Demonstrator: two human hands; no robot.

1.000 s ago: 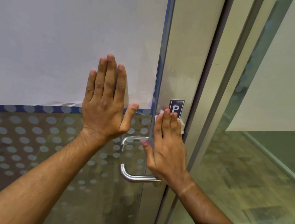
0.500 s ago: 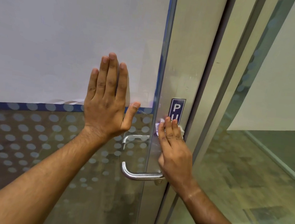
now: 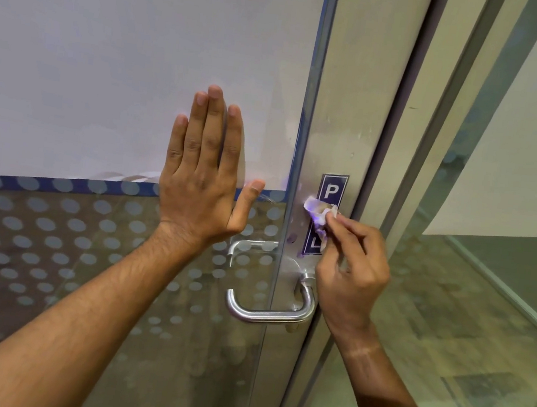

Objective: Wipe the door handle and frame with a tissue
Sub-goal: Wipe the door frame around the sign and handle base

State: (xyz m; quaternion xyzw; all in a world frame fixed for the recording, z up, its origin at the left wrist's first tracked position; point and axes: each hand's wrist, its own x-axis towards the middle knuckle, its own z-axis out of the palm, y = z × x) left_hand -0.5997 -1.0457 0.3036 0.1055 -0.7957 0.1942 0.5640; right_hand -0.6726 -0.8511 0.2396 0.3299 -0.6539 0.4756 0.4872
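Left hand (image 3: 199, 191) flat, fingers spread wide on glass door (image 3: 106, 82). Right hand (image 3: 349, 274) pinches tissue (image 3: 318, 213) against sticker (image 3: 331, 190), above handle (image 3: 267, 314).

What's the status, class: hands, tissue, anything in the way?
Left hand flat on glass, holding nothing. Right hand pinching tissue against blue sign on frame. Handle below, untouched. Nothing in the way.

brushed metal handle (image 3: 267, 314), crumpled paper tissue (image 3: 318, 213)

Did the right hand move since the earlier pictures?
Yes. The right hand slid down the blue sign, now pinching the tissue below the P.
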